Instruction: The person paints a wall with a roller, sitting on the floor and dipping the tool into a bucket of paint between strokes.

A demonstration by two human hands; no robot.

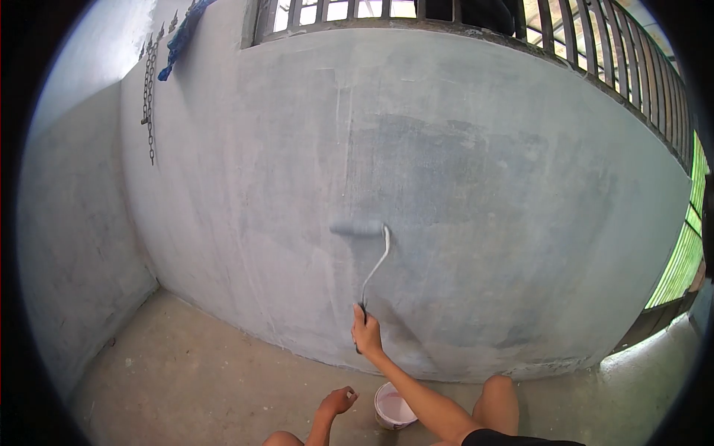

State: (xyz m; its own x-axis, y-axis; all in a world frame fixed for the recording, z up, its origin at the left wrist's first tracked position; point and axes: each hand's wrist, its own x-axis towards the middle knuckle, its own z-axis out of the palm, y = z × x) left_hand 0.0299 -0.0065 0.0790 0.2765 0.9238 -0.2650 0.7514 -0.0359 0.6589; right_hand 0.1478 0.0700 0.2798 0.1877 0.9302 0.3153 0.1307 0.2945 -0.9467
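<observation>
My right hand [367, 332] is wrapped around the dark handle of a paint roller [377, 262], arm stretched forward. The roller's sleeve lies sideways against the grey wall [297, 163], and its bent metal frame runs down to the handle. Low in the view, my left hand [338, 401] hangs in front of my knee with its fingers curled in and nothing visible in them. Between my left hand and my right forearm a small bucket [394, 407] stands on the floor, pale paint inside. Darker, wet-looking patches show on the wall right of the roller.
A barred opening [387, 16] runs along the wall's top, with a dark shape behind it. Chains [149, 104] and a blue cloth [178, 41] hang at the upper left. A side wall [74, 223] meets the concrete floor [186, 357] at left. Green slats [680, 256] show at right.
</observation>
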